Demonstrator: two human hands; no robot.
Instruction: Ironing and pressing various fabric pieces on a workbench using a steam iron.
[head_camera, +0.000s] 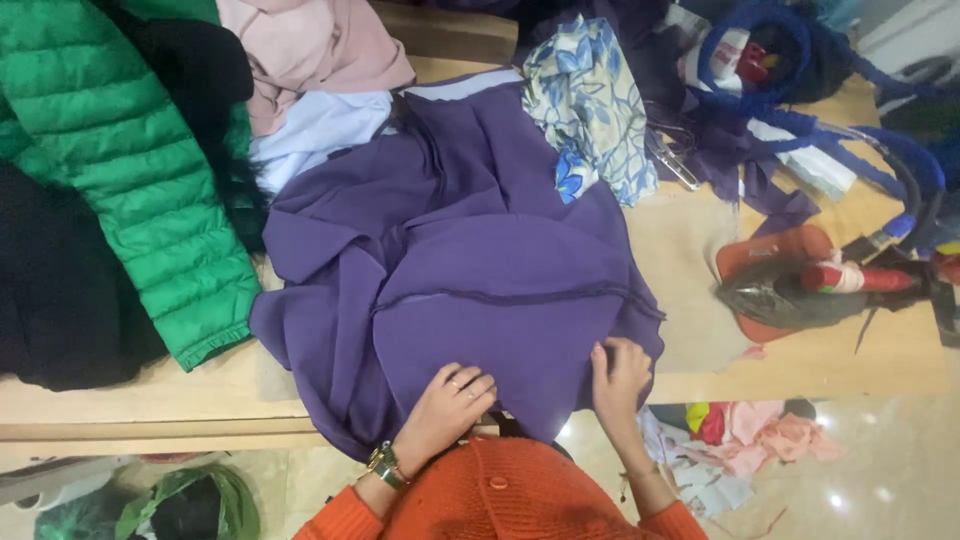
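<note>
Nearest, at table edge: left hand (447, 400) flat on purple garment (470, 270), fingers loosely curled, nothing gripped. Right hand (617, 378) pinching fabric hem, fingers closed on cloth. Garment spread across wooden table (690, 250), seam running left to right. Beyond: green jacket (120, 170), iron (790, 285).

We are pressing both grips, left (447, 400) and right (620, 375), onto the cloth (480, 270) lying on the table (150, 395). Left of the grips the quilted jacket (130, 170) is lying; right of them the iron (800, 285) is resting; beyond the cloth, the patterned fabric (590, 105).
</note>
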